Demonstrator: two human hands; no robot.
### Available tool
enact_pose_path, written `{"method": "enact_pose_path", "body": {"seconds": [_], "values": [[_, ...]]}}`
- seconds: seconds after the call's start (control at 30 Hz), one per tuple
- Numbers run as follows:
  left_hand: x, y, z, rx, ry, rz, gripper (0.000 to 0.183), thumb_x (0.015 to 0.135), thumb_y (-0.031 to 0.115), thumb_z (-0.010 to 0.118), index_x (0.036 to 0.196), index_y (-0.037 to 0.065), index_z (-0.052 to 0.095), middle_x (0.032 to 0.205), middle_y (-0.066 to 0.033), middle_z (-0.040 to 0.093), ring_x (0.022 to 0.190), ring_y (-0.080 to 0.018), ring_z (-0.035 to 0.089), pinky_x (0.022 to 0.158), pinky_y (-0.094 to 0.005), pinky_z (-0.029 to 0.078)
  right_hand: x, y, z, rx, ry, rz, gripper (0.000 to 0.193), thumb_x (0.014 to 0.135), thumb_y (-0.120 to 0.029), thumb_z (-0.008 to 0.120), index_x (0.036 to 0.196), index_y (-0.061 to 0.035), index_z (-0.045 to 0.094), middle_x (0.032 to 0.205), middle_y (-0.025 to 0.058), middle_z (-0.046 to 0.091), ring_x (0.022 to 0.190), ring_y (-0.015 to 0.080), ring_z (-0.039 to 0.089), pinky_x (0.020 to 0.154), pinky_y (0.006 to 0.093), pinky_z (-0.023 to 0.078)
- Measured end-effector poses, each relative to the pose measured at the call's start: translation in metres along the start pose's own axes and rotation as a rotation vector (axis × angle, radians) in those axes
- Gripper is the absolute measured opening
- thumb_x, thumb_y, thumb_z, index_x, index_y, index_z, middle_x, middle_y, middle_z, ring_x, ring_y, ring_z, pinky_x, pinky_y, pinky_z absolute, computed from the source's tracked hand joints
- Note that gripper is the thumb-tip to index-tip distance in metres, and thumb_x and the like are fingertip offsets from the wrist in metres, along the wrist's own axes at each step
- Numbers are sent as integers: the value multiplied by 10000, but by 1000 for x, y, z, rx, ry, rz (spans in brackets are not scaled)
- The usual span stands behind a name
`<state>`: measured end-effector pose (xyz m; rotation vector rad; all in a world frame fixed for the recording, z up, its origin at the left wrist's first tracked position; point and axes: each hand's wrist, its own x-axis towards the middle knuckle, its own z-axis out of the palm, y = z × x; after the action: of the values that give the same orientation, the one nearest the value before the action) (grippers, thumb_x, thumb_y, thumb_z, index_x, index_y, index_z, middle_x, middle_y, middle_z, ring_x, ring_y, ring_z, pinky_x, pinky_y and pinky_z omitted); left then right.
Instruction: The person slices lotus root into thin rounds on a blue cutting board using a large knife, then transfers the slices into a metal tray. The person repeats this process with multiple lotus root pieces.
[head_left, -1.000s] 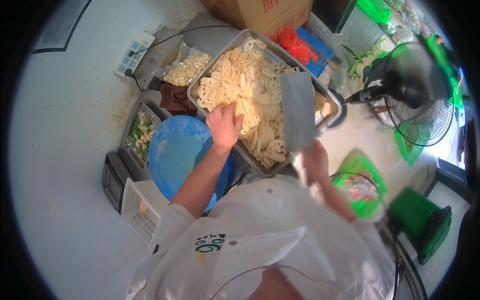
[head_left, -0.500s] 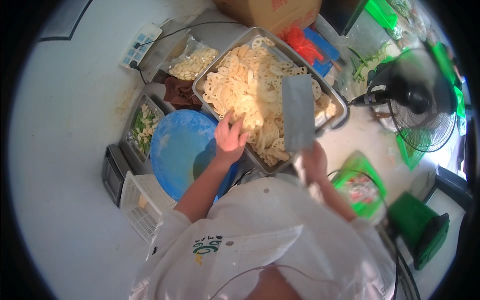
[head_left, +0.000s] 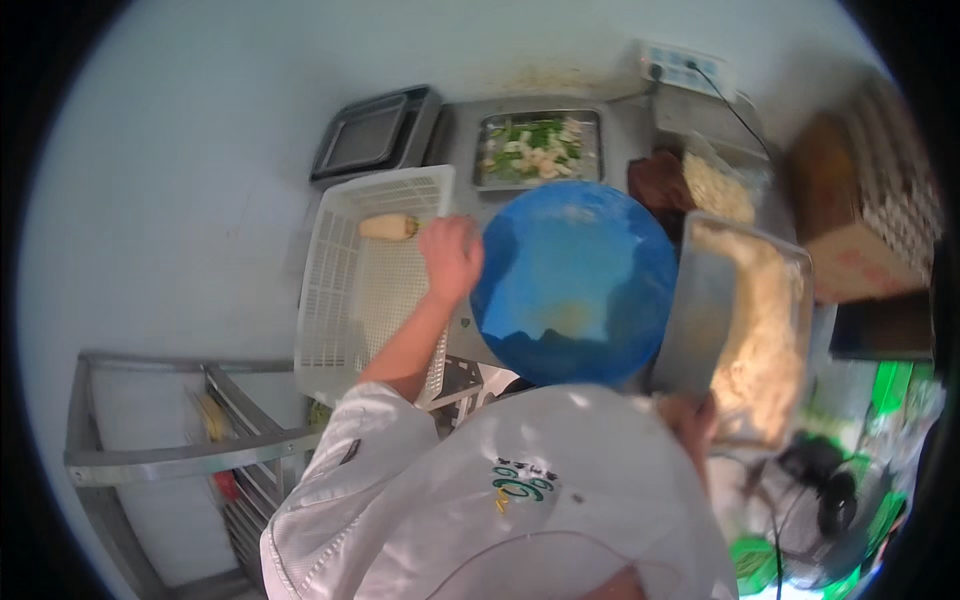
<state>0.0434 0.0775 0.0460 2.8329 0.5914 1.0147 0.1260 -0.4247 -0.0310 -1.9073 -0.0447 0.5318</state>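
My left hand is at the right rim of a white plastic basket, just beside a pale, stubby root like a radish lying inside. Its fingers are blurred and look bent; whether they touch the rim I cannot tell. In my right hand, low on the right, is the handle of a cleaver with a broad grey blade. That blade covers the left part of a metal tray of lotus root slices, smeared by motion. Between my hands stands a round blue board or tub.
Behind the blue round thing is a metal tray of chopped greens and white pieces. Stacked metal trays stand at the back left. A brown cloth and a bag of pale pieces lie right. A metal rack is lower left.
The view has swung left. My left hand has left the lotus root slices and is now at the white basket. My right hand still holds the cleaver.
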Motion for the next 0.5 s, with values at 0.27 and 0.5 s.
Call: {"method": "enact_pose_path", "body": {"seconds": [0.27, 0.5], "values": [[-56, -298, 18, 586, -450, -437, 479, 908, 256, 653, 1363, 133, 566, 1346, -89, 575, 1277, -312, 509, 1043, -535, 403, 2, -53, 105, -398, -126, -303, 393, 855, -23, 667, 1245, -22, 614, 960, 115, 684, 811, 207, 684, 722, 328, 540], [-21, -317, 60, 528, -920, -300, 425, 955, 279, 584, 1369, 185, 562, 1395, -101, 538, 1381, -273, 446, 1180, -544, 277, -11, 3, 107, -177, -105, 72, 459, 859, 29, 655, 1313, -4, 596, 967, 13, 641, 678, 57, 517, 626, 222, 440]]}}
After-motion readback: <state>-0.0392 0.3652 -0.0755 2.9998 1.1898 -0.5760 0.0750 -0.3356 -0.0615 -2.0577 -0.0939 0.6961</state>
